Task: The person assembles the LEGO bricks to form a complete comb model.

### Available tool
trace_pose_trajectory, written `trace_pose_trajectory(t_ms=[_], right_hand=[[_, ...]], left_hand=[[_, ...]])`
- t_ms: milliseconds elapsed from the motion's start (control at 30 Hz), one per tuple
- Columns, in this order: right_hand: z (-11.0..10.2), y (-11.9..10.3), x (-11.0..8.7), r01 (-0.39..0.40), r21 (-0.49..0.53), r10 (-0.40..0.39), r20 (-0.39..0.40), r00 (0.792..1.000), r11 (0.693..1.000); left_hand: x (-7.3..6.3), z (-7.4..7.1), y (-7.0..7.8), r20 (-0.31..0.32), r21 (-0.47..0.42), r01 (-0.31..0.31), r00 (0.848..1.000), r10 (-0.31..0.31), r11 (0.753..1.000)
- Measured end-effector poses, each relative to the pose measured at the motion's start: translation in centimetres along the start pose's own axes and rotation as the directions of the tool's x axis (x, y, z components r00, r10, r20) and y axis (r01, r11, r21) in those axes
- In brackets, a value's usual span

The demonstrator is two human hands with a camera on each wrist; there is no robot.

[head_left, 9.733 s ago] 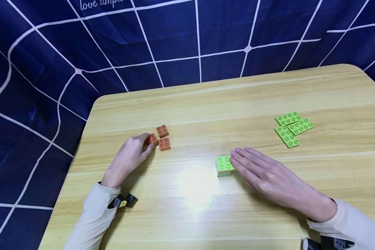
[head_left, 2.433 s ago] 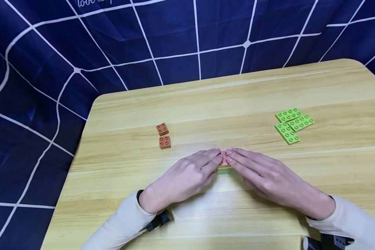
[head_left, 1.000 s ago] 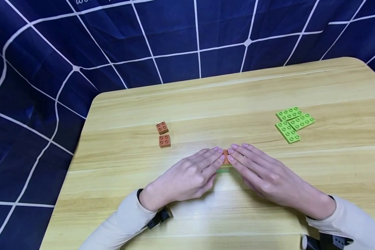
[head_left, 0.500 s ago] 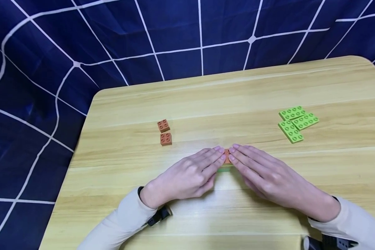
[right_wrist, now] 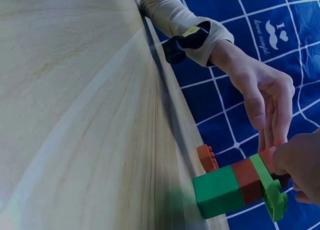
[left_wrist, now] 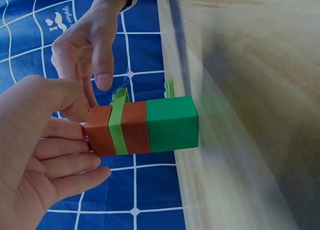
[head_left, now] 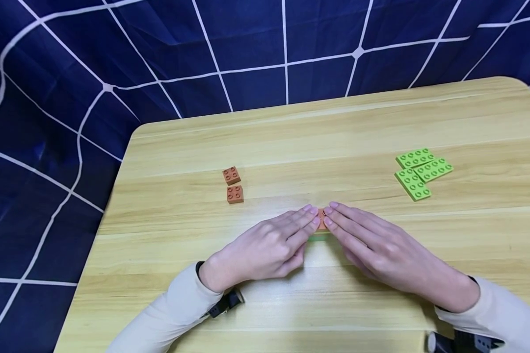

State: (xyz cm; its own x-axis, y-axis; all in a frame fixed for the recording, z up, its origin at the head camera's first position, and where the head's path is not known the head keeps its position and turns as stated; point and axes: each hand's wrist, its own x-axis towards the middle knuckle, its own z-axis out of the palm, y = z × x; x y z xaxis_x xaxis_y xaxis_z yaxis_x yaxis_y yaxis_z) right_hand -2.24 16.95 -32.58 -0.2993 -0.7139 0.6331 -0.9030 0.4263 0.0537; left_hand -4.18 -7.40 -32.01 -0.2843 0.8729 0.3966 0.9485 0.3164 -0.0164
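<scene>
A small tower of toy building bricks stands on the table, both hands meeting over it. From the bottom it has a dark green block (left_wrist: 172, 122), a red-brown brick (left_wrist: 135, 130), a light green plate (left_wrist: 119, 125) jutting out toward the right hand, and a second red-brown brick (head_left: 322, 219) on top. My left hand (head_left: 265, 250) touches this upper brick with extended fingertips from the left. From the other side my right hand (head_left: 380, 245) lays straight fingers over its top. The fingers hide most of the tower in the head view.
Two loose red-brown bricks (head_left: 235, 194) lie left of the tower, toward the back. Several light green plates (head_left: 412, 184) lie together at the back right. Dark blue cloth (head_left: 247, 44) with white lines hangs behind the wooden table (head_left: 309, 137).
Earlier, my left hand was at three loose red-brown bricks; one now tops the tower. The left hand has come across to meet the right. Over the last seconds both hands barely move.
</scene>
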Motion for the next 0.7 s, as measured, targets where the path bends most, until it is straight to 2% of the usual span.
trace_pose_trajectory(t_ms=[267,533,633,700], right_hand=[[0.1,0.0,0.1,-0.011,0.027,0.012,-0.061,0.998,1.000],[-0.1,0.4,0.3,-0.023,0.037,0.026,-0.064,0.998,0.999],[-0.7,1.5,0.1,-0.076,0.049,0.078,-0.051,0.996,0.996],[-1.4,2.5,-0.5,-0.146,0.022,0.147,-0.036,0.988,0.989]], left_hand=[[0.4,-0.2,0.0,-0.008,0.011,-0.009,1.000,0.009,1.000],[0.4,-0.2,0.1,-0.007,0.083,-0.023,1.000,0.024,0.996],[0.4,-0.2,0.1,-0.014,0.095,-0.028,0.999,0.029,0.995],[0.4,-0.2,0.1,-0.018,0.090,-0.034,0.999,0.036,0.995]])
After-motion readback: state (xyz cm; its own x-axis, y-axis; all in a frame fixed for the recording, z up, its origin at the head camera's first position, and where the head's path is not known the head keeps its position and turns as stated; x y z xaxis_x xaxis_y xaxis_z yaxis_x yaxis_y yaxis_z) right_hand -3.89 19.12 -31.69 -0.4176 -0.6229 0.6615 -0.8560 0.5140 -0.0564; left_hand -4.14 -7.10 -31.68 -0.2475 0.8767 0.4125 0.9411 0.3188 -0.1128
